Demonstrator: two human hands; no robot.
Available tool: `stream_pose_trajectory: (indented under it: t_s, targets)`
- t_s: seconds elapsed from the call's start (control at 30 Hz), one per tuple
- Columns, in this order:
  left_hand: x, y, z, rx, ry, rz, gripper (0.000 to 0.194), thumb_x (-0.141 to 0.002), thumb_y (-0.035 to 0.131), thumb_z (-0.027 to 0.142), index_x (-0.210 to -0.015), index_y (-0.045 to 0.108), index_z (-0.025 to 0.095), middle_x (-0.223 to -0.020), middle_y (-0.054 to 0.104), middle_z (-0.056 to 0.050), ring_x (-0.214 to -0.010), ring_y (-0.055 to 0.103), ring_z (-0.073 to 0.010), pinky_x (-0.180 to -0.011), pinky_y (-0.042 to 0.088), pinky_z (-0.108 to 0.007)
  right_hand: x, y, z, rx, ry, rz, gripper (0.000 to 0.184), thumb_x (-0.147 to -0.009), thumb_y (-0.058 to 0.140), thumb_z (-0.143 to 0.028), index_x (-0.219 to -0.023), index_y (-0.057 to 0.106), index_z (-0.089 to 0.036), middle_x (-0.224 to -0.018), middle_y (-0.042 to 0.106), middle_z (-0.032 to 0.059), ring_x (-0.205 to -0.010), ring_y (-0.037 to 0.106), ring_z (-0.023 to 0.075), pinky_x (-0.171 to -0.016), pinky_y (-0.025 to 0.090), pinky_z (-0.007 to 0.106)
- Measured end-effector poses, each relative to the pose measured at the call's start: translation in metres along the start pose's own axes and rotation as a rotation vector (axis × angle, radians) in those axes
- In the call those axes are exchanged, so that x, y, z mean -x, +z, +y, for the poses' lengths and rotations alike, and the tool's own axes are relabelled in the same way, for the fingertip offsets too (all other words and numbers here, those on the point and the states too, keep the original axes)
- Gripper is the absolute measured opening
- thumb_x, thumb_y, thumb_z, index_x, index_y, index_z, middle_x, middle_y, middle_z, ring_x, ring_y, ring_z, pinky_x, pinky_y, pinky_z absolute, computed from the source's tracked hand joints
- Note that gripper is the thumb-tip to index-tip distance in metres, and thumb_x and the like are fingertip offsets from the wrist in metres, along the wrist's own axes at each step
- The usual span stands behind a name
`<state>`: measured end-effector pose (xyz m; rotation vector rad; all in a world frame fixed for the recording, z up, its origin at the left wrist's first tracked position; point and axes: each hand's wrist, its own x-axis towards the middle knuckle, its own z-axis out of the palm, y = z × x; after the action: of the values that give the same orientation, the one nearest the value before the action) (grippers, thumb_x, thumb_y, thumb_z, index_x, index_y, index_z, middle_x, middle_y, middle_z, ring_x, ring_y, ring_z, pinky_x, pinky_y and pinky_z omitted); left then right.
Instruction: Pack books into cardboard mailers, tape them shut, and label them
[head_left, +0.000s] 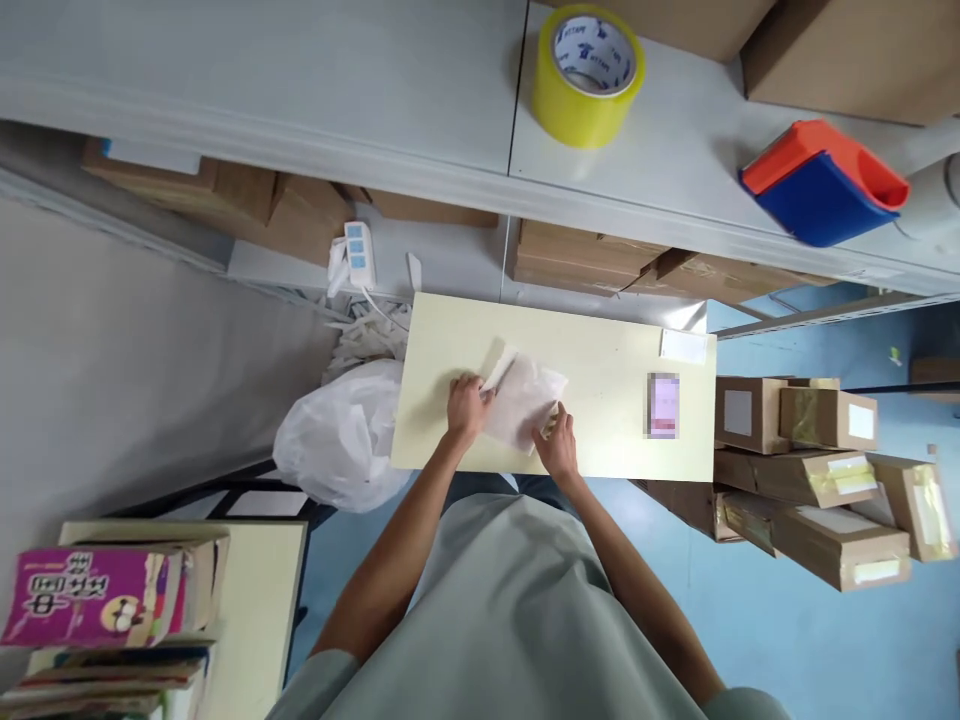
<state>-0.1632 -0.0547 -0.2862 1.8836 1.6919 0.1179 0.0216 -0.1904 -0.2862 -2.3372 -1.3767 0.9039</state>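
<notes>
A translucent white plastic bag lies on the pale yellow table in front of me. My left hand is closed on the bag's left edge, where a white strip sticks up. My right hand pinches the bag's lower right corner. The bag is flat between both hands, and whatever is inside it is too faint to make out.
A phone and a white label lie on the table's right side. Taped cardboard boxes are stacked at right. A white plastic sack sits left of the table. Yellow tape roll and a red-blue dispenser rest on the shelf. Books are piled at lower left.
</notes>
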Motion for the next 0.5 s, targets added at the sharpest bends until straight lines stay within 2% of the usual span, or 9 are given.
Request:
stream_pose_trajectory:
  t_s: [0.13, 0.27, 0.37, 0.5]
  targets:
    - [0.024, -0.006, -0.009, 0.046, -0.018, -0.031, 0.020, -0.105, 0.054, 0.031, -0.110, 0.070, 0.022, -0.113, 0.075, -0.012, -0.106, 0.071, -0.0278, -0.096, 0.055, -0.037, -0.001, 0.008, -0.018, -0.052, 0.033, -0.009, 0.076, -0.100, 0.065, -0.037, -0.167, 0.032, -0.023, -0.131, 0.060, 0.0177, -0.102, 0.074, 0.0320, -0.086, 0.064, 0.047]
    - [0.043, -0.017, -0.027, 0.099, 0.004, -0.043, 0.030, -0.105, 0.050, 0.021, -0.128, 0.069, 0.023, -0.121, 0.074, -0.012, -0.109, 0.072, -0.0261, -0.097, 0.056, -0.035, -0.008, 0.020, -0.045, -0.033, 0.041, -0.047, 0.074, -0.096, 0.066, -0.029, -0.165, 0.038, -0.028, -0.135, 0.060, 0.0163, -0.102, 0.074, 0.0313, -0.091, 0.062, 0.047]
    - [0.045, -0.029, -0.042, 0.114, 0.048, -0.044, 0.039, -0.103, 0.049, 0.016, -0.136, 0.068, 0.022, -0.123, 0.073, -0.014, -0.116, 0.072, -0.0263, -0.102, 0.055, -0.035, -0.015, 0.031, -0.068, 0.014, 0.031, -0.066, 0.073, -0.096, 0.066, -0.027, -0.164, 0.041, -0.028, -0.136, 0.060, 0.0153, -0.103, 0.075, 0.0308, -0.090, 0.063, 0.044]
    - [0.033, -0.045, -0.061, 0.158, 0.056, -0.024, 0.034, -0.106, 0.052, 0.027, -0.136, 0.069, 0.022, -0.124, 0.075, -0.013, -0.118, 0.072, -0.0268, -0.108, 0.054, -0.037, -0.030, 0.045, -0.099, 0.029, 0.041, -0.063, 0.070, -0.097, 0.064, -0.027, -0.164, 0.043, -0.028, -0.139, 0.060, 0.0161, -0.111, 0.075, 0.0328, -0.094, 0.063, 0.045]
